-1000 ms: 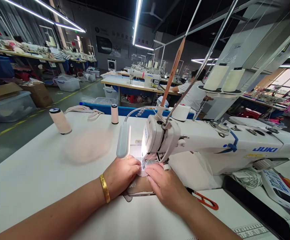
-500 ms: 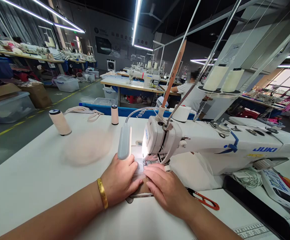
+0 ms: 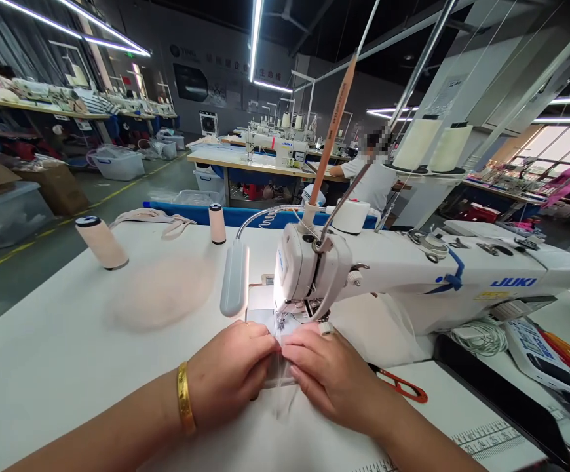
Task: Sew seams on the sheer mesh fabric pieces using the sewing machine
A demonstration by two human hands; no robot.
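Drawing left hand (image 3: 230, 367) back clear of sewing lamp (image 3: 234, 282), thumb now tucked instead of stretched toward right hand (image 3: 331, 373). Closing up to near-touching fingertips, slightly farther from needle area (image 3: 280, 319). Trailing sheer fabric (image 3: 281, 393) below fingers, where brown piece showed before. Panning view slightly right.

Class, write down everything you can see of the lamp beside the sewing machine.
The lamp is a long, narrow bar with rounded ends and a smooth, plastic-looking grey shell. A bright strip glows along its right edge, so it is on. It hangs almost upright from a thin, ribbed, metallic neck that arches towards the sewing machine. Its lower end is just above the left hand; no contact is evident.
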